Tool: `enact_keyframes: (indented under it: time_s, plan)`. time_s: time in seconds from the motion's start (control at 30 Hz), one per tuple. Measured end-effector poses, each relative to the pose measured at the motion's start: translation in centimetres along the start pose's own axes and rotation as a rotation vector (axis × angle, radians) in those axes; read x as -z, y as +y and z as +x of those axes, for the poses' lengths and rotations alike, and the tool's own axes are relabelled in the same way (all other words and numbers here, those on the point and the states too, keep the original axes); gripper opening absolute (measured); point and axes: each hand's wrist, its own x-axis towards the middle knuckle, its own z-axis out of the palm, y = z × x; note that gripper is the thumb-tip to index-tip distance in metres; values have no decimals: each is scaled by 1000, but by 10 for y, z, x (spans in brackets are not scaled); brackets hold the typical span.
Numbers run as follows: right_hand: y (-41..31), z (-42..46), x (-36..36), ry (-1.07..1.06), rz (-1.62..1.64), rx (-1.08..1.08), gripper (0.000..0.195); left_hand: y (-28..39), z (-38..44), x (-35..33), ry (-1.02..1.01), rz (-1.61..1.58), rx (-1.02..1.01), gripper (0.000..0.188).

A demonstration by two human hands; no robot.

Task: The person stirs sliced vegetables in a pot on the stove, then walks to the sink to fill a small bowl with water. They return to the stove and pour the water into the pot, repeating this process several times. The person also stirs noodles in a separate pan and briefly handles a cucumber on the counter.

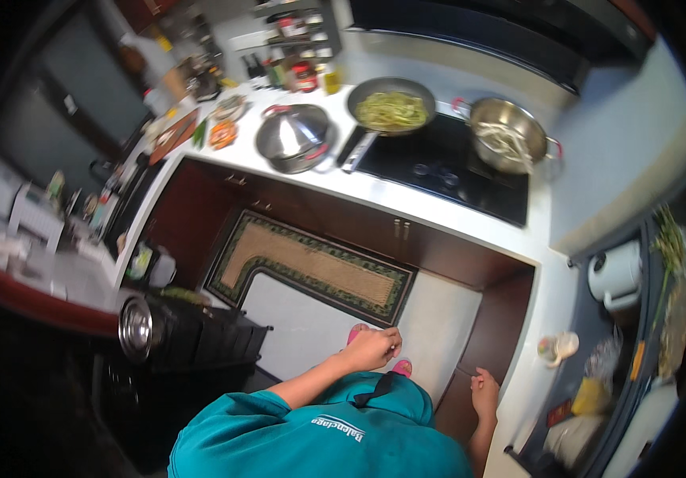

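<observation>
My left hand [374,349] hangs in front of the blue-green shirt, over the floor, with fingers curled and nothing visible in it. Lower right, my right hand [485,393] is beside the edge of the white countertop [525,370]; its fingers are bent and slightly apart, and it appears to hold nothing. Farther off, a frying pan [399,89] with pale green sliced food [392,111] sits on the black cooktop [474,185]. A steel pot [501,113] with red handles stands right of it, containing whitish strips [503,138].
A lidded steel pot [292,134] stands left of the cooktop, near orange food [222,134] and a cutting board [172,137]. Condiment bottles [304,76] line the wall. A rug [319,263] covers part of the floor. A black bin-like container [199,331] with a steel bowl [135,328] stands at left.
</observation>
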Motion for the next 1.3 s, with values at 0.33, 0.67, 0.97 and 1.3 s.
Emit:
enact_keyframes:
  time_s: [0.33,0.67,0.97,1.3]
  plan:
    - [-129,65,-54,-119,-36,285,27,-87,-66,24,139,-4,242,48]
    - [-375,92,-224,-369,33,451,26,-271,-184,132,-121,98,496,53]
    - [-576,103,-321,-697,-51,712,29,-397,-283,199,55,-2,703,50]
    - [-740,208,-419,-792,94,823,35,-501,-279,277,61,-319,682,50]
